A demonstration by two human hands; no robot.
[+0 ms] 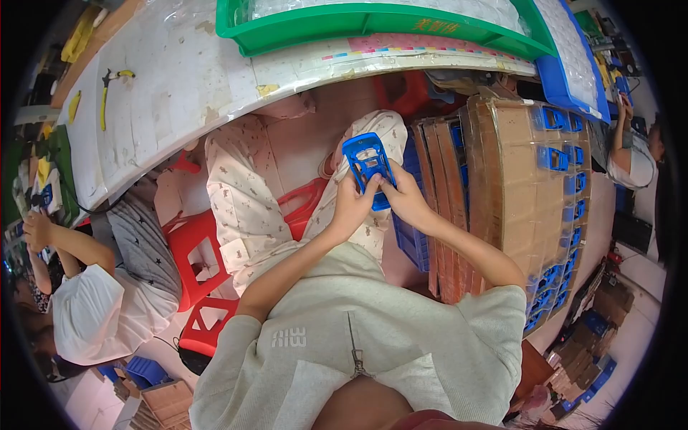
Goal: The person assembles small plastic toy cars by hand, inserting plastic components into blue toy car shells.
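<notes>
Both hands hold a blue plastic toy car body [369, 149] with open window gaps, above my right knee. My left hand [350, 206] grips its near left side, with the thumb on top. My right hand [408, 198] closes on the near right side, thumb also on the upper face. The fingers beneath the car body are hidden. To the right, a cardboard stack [505, 172] has clear plastic trays along it, with several similar blue parts [553, 159] in them.
A worn white workbench [179, 93] spans the far side, bearing a green crate [373, 29] and yellow-handled cutters [105, 100]. A blue crate [573, 93] stands at the far right. Red stools [197, 254] and a co-worker [100, 301] are on the left.
</notes>
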